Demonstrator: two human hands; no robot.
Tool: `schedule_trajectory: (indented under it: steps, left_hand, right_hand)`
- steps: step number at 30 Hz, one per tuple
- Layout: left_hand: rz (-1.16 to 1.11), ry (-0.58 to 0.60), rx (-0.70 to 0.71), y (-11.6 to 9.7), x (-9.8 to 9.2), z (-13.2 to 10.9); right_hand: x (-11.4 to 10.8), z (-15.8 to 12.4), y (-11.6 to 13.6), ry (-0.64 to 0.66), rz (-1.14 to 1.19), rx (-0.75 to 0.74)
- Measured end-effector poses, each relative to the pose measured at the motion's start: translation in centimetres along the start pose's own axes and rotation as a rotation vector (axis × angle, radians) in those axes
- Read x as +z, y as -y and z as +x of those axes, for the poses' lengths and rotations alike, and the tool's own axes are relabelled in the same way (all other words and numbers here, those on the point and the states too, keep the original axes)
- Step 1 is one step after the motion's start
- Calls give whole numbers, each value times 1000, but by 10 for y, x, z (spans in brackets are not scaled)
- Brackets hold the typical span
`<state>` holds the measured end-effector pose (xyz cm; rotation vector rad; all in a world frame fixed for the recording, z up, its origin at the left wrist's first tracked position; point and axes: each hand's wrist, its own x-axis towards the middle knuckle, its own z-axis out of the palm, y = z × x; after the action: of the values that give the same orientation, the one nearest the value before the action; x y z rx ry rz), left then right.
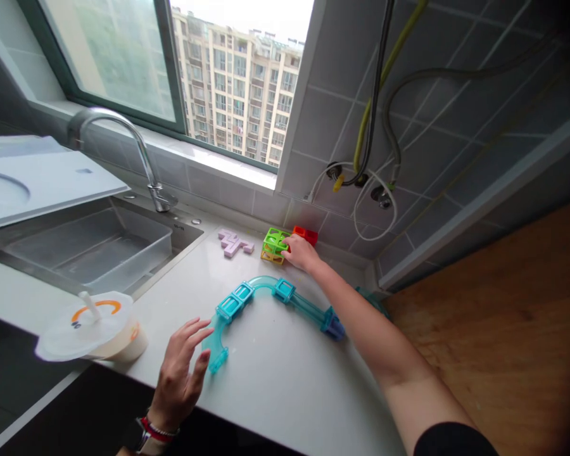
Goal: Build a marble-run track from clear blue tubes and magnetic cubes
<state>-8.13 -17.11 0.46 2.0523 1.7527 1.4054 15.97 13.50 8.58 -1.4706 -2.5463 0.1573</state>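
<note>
My right hand [301,253] reaches to the back of the counter, its fingers closed on the side of a green block with round cut-outs [276,240]. A yellow block [272,257] sits beneath the green one, and a red block [306,235] lies just behind my hand. Close to the front edge, my left hand [180,364] is open, its fingers spread beside the near end of a curved translucent teal track [215,342]. Teal square connectors [235,301] join the track pieces, and a dark blue block [332,324] sits at the far right end, partly behind my right forearm.
Lilac puzzle-like pieces [234,242] lie between the sink and the blocks. At left are a lidded cup with a straw [95,332], a sink holding a clear plastic bin [145,244], and a tall faucet [147,158]. Hoses and cables [387,101] hang at right.
</note>
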Motion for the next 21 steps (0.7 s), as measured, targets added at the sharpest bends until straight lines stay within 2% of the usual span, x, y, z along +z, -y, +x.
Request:
schedule_trajectory:
  steps: [5, 9, 14, 21]
  left_hand:
    - [-63, -32, -70, 20, 12, -10]
    - [-116, 1, -141, 25, 13, -11]
    - [-150, 37, -168, 24, 11, -11]
    - [-164, 53, -161, 25, 12, -14]
  right_hand:
    - [15, 23, 25, 47, -74, -78]
    - [27, 35, 36, 51, -142, -47]
    - [38, 43, 33, 28, -183, -12]
    - [41, 46, 22, 22, -150, -60]
